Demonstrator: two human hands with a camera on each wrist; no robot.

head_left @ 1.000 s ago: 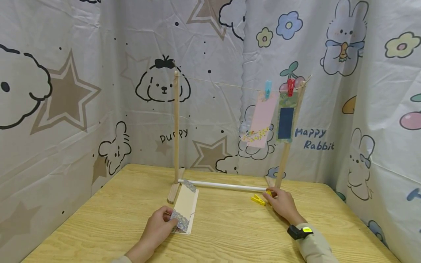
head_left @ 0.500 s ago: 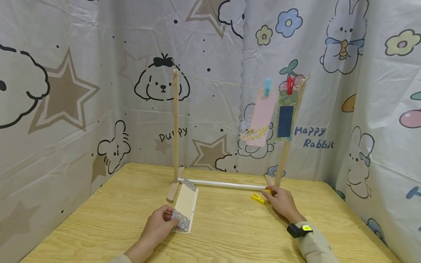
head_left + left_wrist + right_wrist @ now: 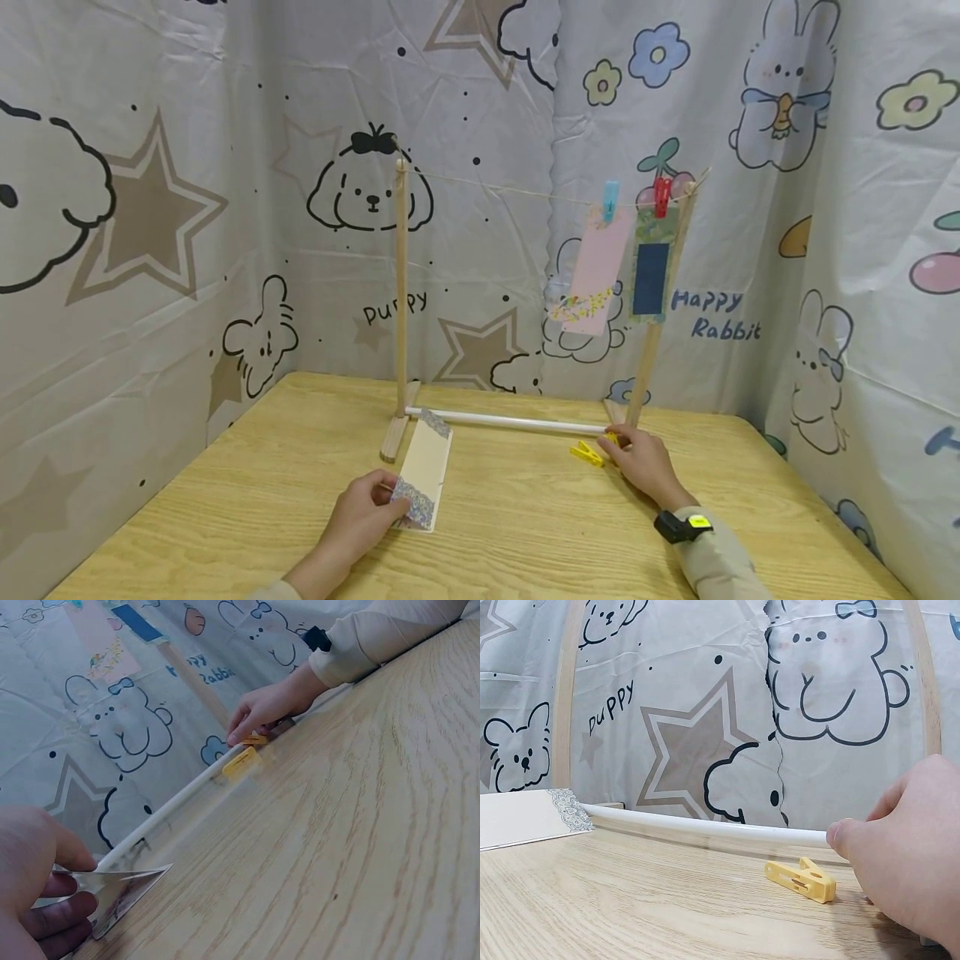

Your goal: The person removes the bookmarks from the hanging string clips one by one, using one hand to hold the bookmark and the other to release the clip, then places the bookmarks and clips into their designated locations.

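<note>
My left hand pinches the near left edge of a cream card with grey lace-patterned ends. A second pale card edge shows beneath it along the right side, and the near end is lifted slightly in the left wrist view. At the right, my right hand pinches a yellow clothespin beside the foot of the rack; the fingers hide most of it. Another yellow clothespin lies on the table just left of those fingers, seen side-on in the right wrist view.
A wooden rack with a left post, a right post and a white bottom rod stands behind. From its string hang a pink card under a blue clothespin and a green-blue card under a red clothespin.
Both hands keep their places and their holds. The card's near end has shifted very slightly in my left fingers; the whole view moved a little with the head.
</note>
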